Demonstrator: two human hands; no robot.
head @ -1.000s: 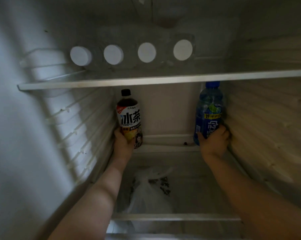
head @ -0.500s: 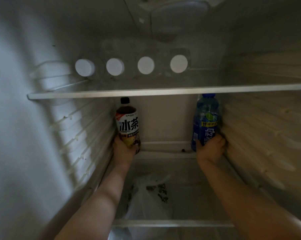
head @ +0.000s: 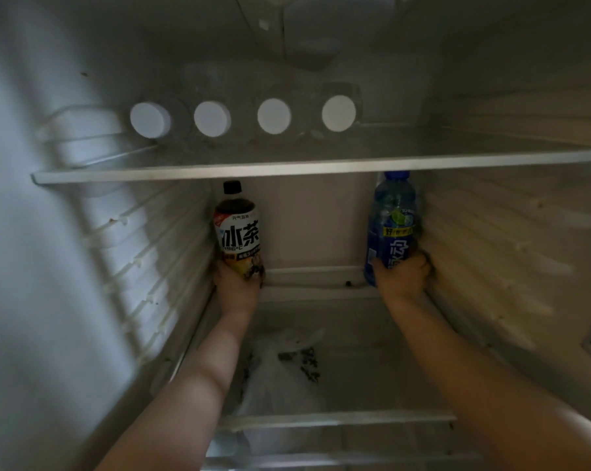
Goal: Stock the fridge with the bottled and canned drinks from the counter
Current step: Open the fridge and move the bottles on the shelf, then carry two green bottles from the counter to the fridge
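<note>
I read left hand [head: 236, 288] wrapped round dark tea bottle [head: 238, 229], upright, back-left in fridge [head: 314, 226], just beside ribbed left wall [head: 144, 253] | right hand [head: 403, 278] gripping blue bottle [head: 392, 219], back-right, just beside right wall [head: 498, 253] | open gap between bottles | upper shelf [head: 287, 168] close above both caps | plastic bag [head: 280, 379] lower down, between forearms

Dim grey light inside — ribbed white side walls [head: 158, 253], a glass shelf [head: 287, 166] spanning the width, a crumpled plastic bag [head: 280, 379] lying below.
</note>
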